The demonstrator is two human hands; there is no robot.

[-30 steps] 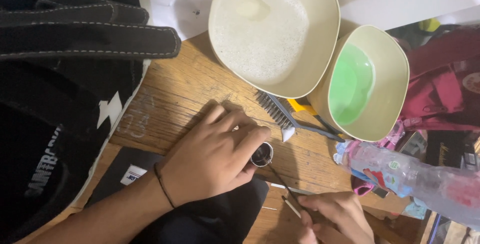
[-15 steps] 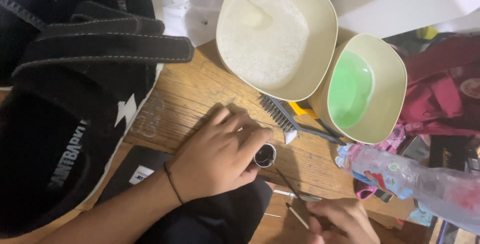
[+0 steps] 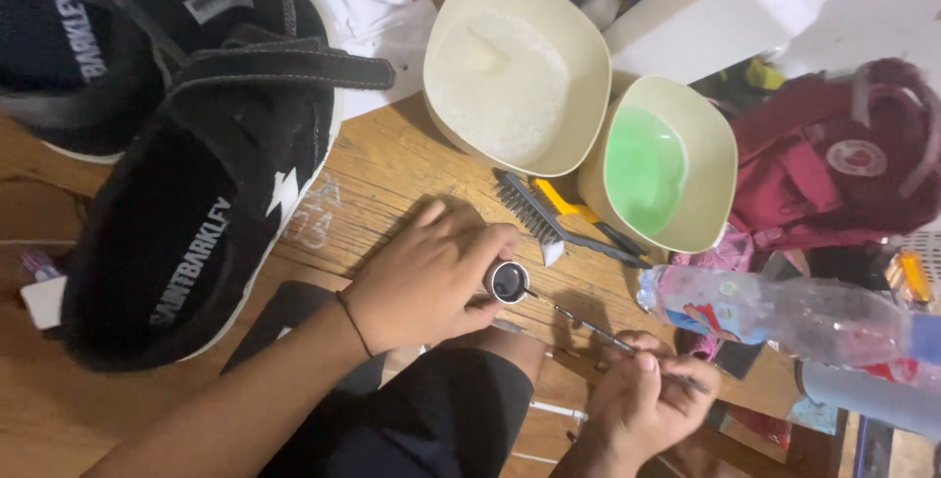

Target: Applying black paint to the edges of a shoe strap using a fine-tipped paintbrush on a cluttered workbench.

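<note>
On wood table: 2 bowls (image 3: 520, 76), L fingers (image 3: 485, 243) grip 1 small jar (image 3: 508, 282), R fingers (image 3: 642, 365) pinch 1 thin brush (image 3: 598, 333).

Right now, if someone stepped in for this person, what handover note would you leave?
Left hand grips a small round pot of dark stuff, mouth open.
Right hand holds a thin brush, tip at the pot's mouth.
Black shoe lies on the wooden table, untouched.
Done: pot open.
Left: nothing brushed onto the shoe yet that shows.
</note>
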